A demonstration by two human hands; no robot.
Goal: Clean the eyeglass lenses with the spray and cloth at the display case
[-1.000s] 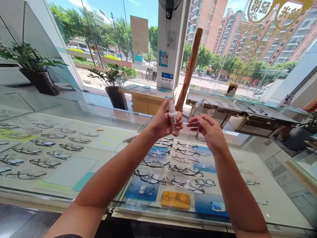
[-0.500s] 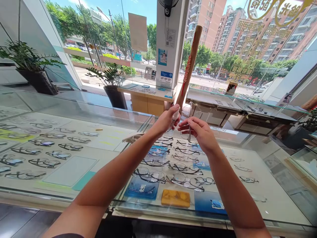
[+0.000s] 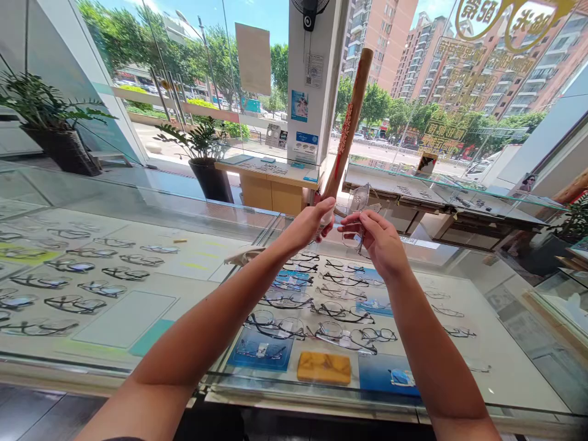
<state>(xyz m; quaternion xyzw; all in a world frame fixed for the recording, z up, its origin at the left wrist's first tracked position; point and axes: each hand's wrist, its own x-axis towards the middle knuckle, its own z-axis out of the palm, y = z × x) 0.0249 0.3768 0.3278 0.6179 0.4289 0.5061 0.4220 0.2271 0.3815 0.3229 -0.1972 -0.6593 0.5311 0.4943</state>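
Observation:
My left hand point(image 3: 309, 228) is closed around a small white-and-clear spray bottle point(image 3: 326, 219), mostly hidden by the fingers, with the thumb near its top. Just to the right, my right hand point(image 3: 379, 240) pinches a pair of thin-framed eyeglasses point(image 3: 360, 197). One lens stands above the fingertips and looks hazy, with spots on it; the rest hangs partly behind the hand. Bottle and eyeglasses are close together but apart, above the glass display counter point(image 3: 316, 401). Rows of spectacle frames point(image 3: 344, 312) lie inside the counter below my hands.
A carved wooden pole point(image 3: 351, 116) rises behind my hands. An orange-yellow block point(image 3: 324, 367) sits near the counter's front. Another glass case point(image 3: 133, 303) with glasses adjoins on the left. Beyond are a potted plant point(image 3: 209, 177), a low cabinet point(image 3: 271, 190) and large windows.
My right hand has moved slightly right with the eyeglasses and turned them, so the upper lens faces me more. My left hand still holds the spray bottle nearly in place.

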